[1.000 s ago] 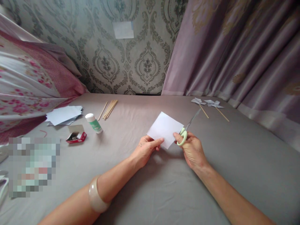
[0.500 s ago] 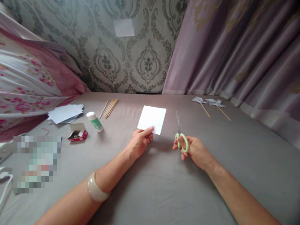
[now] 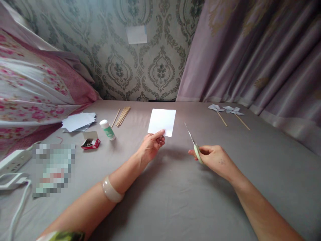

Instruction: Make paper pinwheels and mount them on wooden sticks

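Note:
My left hand (image 3: 151,145) pinches a square sheet of white paper (image 3: 162,121) by its lower edge, thumb on top, and holds it up above the grey cloth. To its right, my right hand (image 3: 213,159) grips a pair of scissors (image 3: 197,152) with pale green handles. Their blades point up and to the left, toward the paper but apart from it. The scissors are seen edge-on, and the fingers in the handle loops are partly hidden.
Left on the grey cloth (image 3: 155,207) are stacked papers (image 3: 79,121), a glue stick (image 3: 107,130), a small red box (image 3: 90,143), several wooden sticks (image 3: 123,116), a blurred packet (image 3: 54,170) and a power strip (image 3: 16,162). Two paper pinwheels (image 3: 215,107) on sticks lie at the back right.
My right hand has turned, so the scissors now show edge-on with blades leaning left instead of upright. The paper sits slightly higher in view. The whole view has shifted a little.

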Action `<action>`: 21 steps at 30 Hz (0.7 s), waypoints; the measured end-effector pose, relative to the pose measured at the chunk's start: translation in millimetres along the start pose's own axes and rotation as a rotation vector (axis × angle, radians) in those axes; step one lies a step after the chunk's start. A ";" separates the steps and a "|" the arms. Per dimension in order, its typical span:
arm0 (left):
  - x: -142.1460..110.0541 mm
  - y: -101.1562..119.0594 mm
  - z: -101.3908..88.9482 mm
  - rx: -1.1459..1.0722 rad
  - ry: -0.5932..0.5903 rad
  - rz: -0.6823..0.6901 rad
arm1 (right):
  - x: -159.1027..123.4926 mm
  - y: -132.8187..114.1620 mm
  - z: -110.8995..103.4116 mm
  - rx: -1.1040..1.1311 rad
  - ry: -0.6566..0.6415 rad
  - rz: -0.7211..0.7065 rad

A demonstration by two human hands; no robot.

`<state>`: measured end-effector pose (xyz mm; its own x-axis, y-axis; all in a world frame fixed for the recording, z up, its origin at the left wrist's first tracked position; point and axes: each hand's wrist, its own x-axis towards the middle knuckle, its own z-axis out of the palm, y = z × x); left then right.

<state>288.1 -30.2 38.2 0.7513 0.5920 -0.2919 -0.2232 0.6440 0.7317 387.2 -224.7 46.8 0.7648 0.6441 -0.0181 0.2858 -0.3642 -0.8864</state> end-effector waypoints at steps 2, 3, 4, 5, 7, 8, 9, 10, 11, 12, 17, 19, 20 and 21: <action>1.3 3.2 8.0 0.014 0.001 -0.007 | 0.9 1.3 -0.3 -0.023 0.007 -0.002; 1.7 4.2 12.5 0.024 -0.004 -0.009 | 1.1 1.6 0.4 -0.009 -0.016 0.010; 1.9 4.7 17.1 0.030 -0.014 -0.006 | 1.0 1.9 1.6 0.023 -0.054 0.024; 2.0 4.5 21.4 0.029 -0.023 0.000 | 0.7 2.1 3.1 0.064 -0.099 0.036; 1.9 1.9 28.0 0.008 -0.035 0.011 | -0.3 3.1 6.3 0.136 -0.191 0.042; 1.8 -0.4 30.0 -0.009 -0.039 0.013 | -0.9 3.8 7.7 0.157 -0.233 0.041; 1.9 -3.2 31.1 -0.026 -0.043 0.016 | -1.4 4.6 8.7 0.166 -0.274 0.038; 1.9 -6.3 31.3 -0.039 -0.046 0.016 | -2.0 5.4 9.5 0.164 -0.310 0.037; 2.1 -9.5 30.7 -0.047 -0.049 0.014 | -2.6 6.1 10.0 0.153 -0.337 0.038; 2.3 -12.4 29.7 -0.047 -0.054 0.011 | -3.2 6.5 10.5 0.137 -0.356 0.037; 2.6 -18.6 24.0 -0.006 -0.080 0.017 | -7.4 3.2 14.2 0.046 -0.379 0.053; 2.3 -17.9 23.3 0.004 -0.084 0.025 | -8.5 1.2 16.1 0.027 -0.393 0.076; 2.0 -17.5 23.2 0.006 -0.083 0.028 | -8.8 0.5 16.8 0.025 -0.397 0.081; 1.7 -17.2 23.3 0.007 -0.081 0.032 | -8.9 0.1 17.4 0.027 -0.400 0.080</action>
<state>307.7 -51.5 39.4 0.7919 0.5708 -0.2172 -0.2441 0.6218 0.7442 370.4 -218.7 38.9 0.4972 0.8272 -0.2617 0.2151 -0.4097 -0.8865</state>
